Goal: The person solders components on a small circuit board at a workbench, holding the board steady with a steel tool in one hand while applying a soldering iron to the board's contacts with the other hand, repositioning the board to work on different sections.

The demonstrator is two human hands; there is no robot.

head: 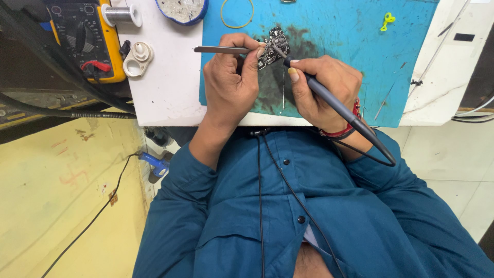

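Note:
A small dark circuit board [274, 45] lies on a blue work mat [339, 31] on a white table. My left hand [230, 77] grips metal tweezers [218, 50] whose points reach the board's left edge. My right hand [321, 85] holds a dark grey soldering iron [339, 108] like a pen, its tip resting on the board. The iron's cable trails back past my wrist, which wears red thread bands [346, 128].
A yellow multimeter [87, 38], a solder spool [121, 14] and a white tape holder [137, 59] sit at the left. A blue-rimmed dish [181, 10], a yellow rubber band [237, 13] and a small yellow-green clip [387, 20] lie farther back. Black cables hang off the table's left side.

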